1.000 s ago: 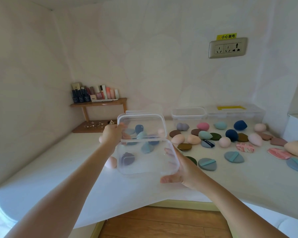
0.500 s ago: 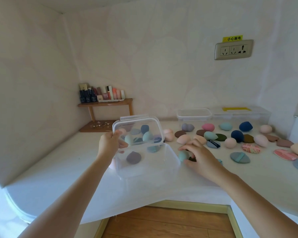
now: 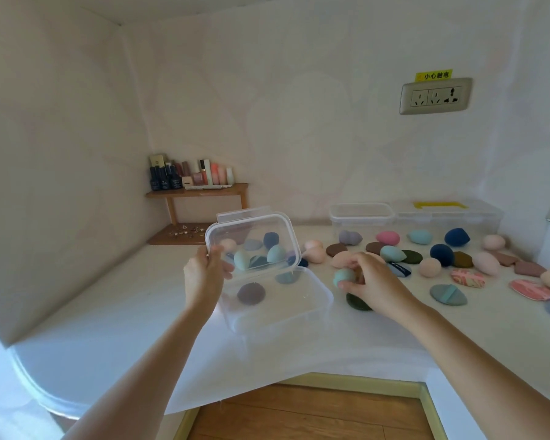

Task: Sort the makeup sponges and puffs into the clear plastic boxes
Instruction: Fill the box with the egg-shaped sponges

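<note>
A clear plastic box (image 3: 311, 308) stands on the white table in front of me. My left hand (image 3: 204, 276) grips its clear lid (image 3: 251, 241), held upright at the box's far left edge. Seen through the clear plastic, a brown round puff (image 3: 251, 293) lies by the box. My right hand (image 3: 373, 282) pinches a teal egg-shaped sponge (image 3: 343, 277) just right of the box, above a dark green puff (image 3: 358, 302). Several sponges and puffs in many colours, such as a navy sponge (image 3: 442, 254), lie spread over the table to the right.
Two more clear boxes (image 3: 361, 214) (image 3: 448, 214) stand at the back wall. A small wooden corner shelf (image 3: 197, 193) carries cosmetic bottles, with small trinkets beneath. The table's front edge is near me, wooden floor (image 3: 299, 414) below.
The box was set down on the table and my left hand lifted its lid upright. My right hand left the box, reached right and picked up the teal sponge.
</note>
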